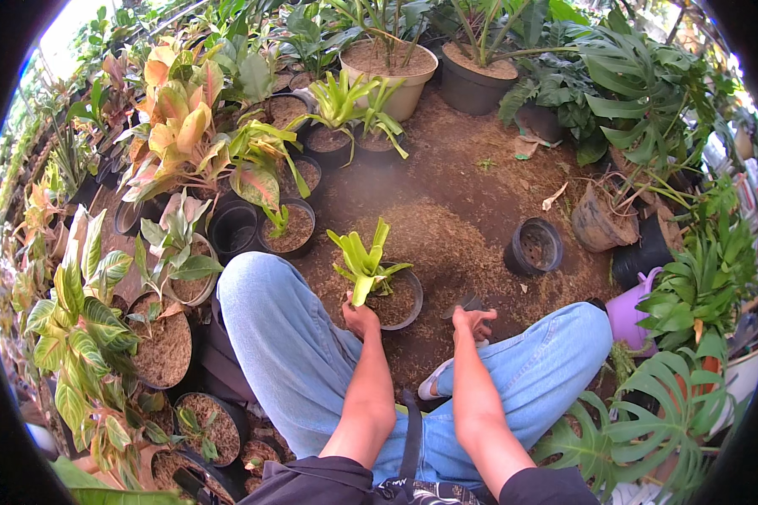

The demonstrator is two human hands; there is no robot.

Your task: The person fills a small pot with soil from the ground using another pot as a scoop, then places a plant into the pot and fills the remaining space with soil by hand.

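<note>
A light-green rosette plant [367, 262], likely a bromeliad, leans over the left side of a round black plastic pot [410, 291] partly filled with brown, fibrous potting mix [391, 306]. My left hand [360, 317] is at the pot's near left side, under a drooping leaf; its fingertips are partly hidden, so whether it grips pot or leaf is unclear. Just right of the pot, my right hand [472, 323] pinches a small dark object [463, 304] between thumb and fingers, its other fingers spread. That object looks like a scoop or a piece of pot, partly hidden.
Loose mix [442, 240] covers the ground ahead. A black pot [534, 247] stands to the right, before a tipped pot [603, 218] and a purple container [631, 312]. Potted foliage [183, 126] crowds the left; a cream pot [388, 79] stands at the back. My knees flank the work.
</note>
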